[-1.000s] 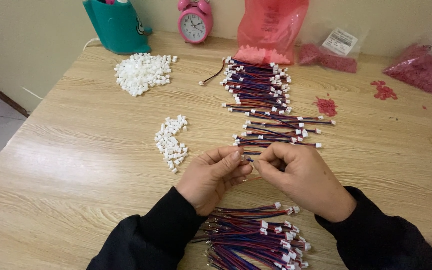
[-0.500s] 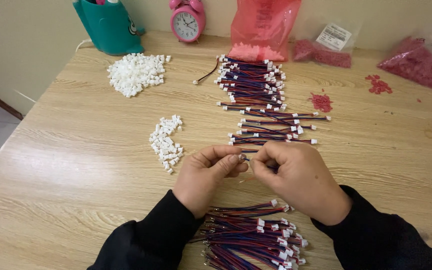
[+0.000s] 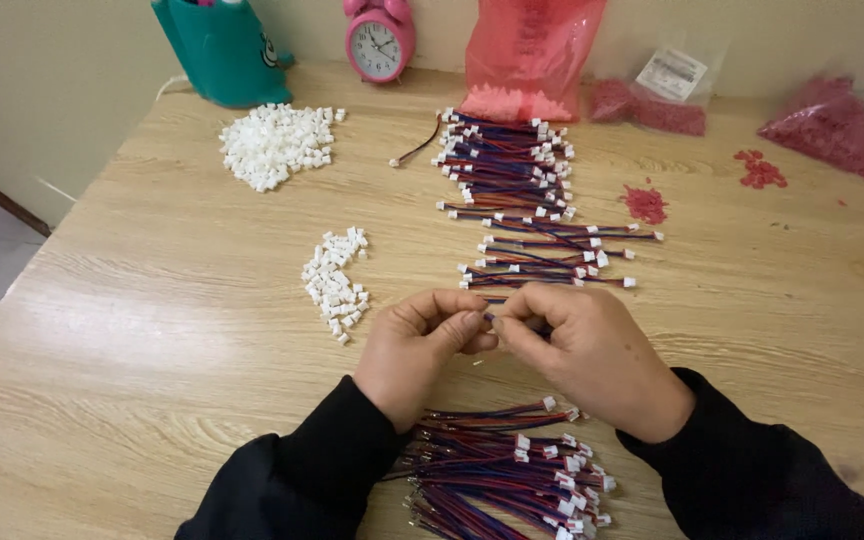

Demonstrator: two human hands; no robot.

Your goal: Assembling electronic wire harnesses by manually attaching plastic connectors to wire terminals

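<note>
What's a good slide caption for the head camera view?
Both hands pinch a small wire lead over a wooden table.

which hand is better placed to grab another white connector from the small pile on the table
Left. The left hand sits right beside the small pile of white connectors, while the right hand lies farther off, on the wire side.

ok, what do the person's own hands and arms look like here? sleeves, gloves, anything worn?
Both hands are bare: no gloves on the left hand or the right hand, and no rings or watch show from this view. Both arms wear long black sleeves, left sleeve and right sleeve, of a soft plain fabric, ending at the wrists. No markings or logos are visible on them.
</note>
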